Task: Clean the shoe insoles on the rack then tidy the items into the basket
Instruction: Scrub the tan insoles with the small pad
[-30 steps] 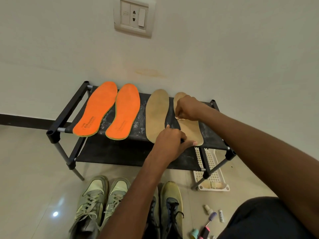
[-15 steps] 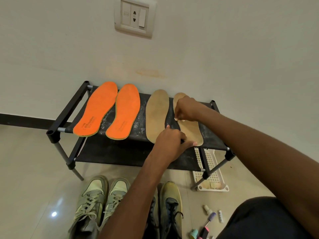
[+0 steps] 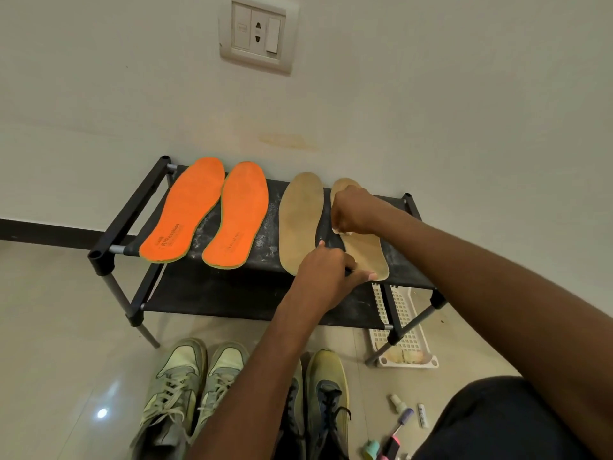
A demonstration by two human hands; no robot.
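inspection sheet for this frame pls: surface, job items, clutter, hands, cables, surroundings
Surface: black two-tier rack, top shelf smeared with pale dust.
Job's things: two orange insoles at left, two tan insoles at right, all flat on the top shelf; white basket on the floor under the rack's right end.
Clutter: two pairs of shoes and small bottles on the floor.
Grippers: left hand holds down the heel end of the rightmost tan insole; right hand grips something small and pale against it.
Cables: nothing seen.
Surroundings: plain wall with socket plate, tiled floor.
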